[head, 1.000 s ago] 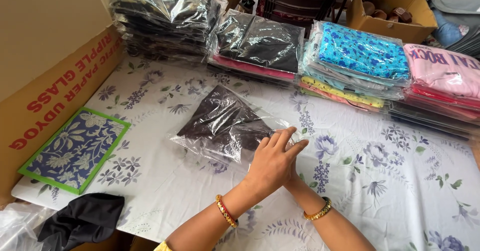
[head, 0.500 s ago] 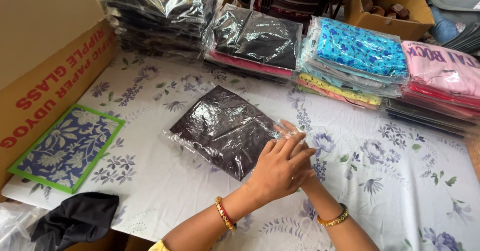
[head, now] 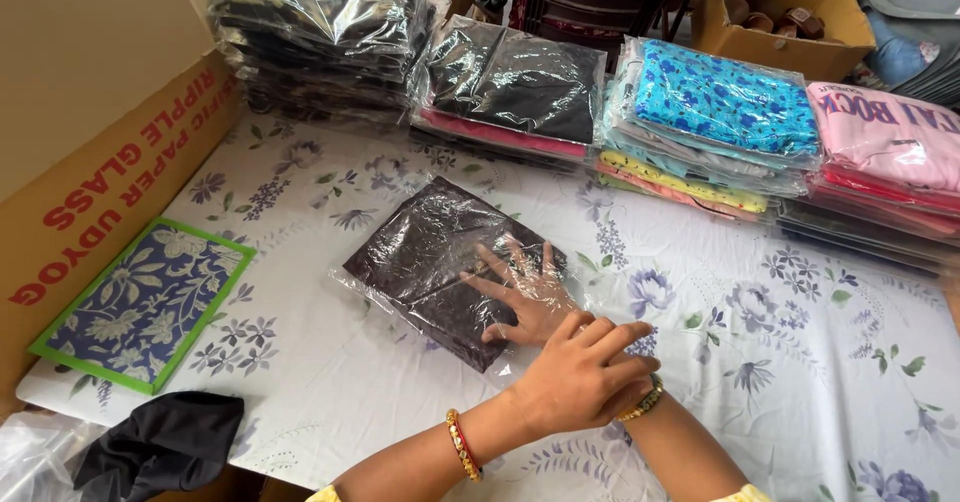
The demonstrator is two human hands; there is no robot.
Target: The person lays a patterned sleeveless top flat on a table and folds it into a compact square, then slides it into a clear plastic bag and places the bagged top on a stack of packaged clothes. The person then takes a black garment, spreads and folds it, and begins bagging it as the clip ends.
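Observation:
A dark folded garment in a clear plastic bag (head: 430, 252) lies on the floral tablecloth (head: 760, 362). My right hand (head: 520, 292) is inside the bag's open end. It lies flat on the garment with fingers spread, seen through the plastic. A gold bangle sits on that wrist. My left hand (head: 585, 372), with a red and gold bangle on its wrist, lies over my right wrist at the bag's mouth. Its fingers are curled around the plastic edge.
Stacks of bagged garments line the back: dark ones (head: 320, 32), black over pink (head: 510, 87), blue floral (head: 720, 102), pink (head: 885, 137). A cardboard box (head: 110, 192) stands at left, beside a blue floral cloth with a green border (head: 140, 302). A black cloth (head: 160, 447) lies at the near left.
My right hand has slid from the bag's edge into the bag and spread over the garment. The bag now lies flatter on the cloth. My left hand stays at the bag's mouth.

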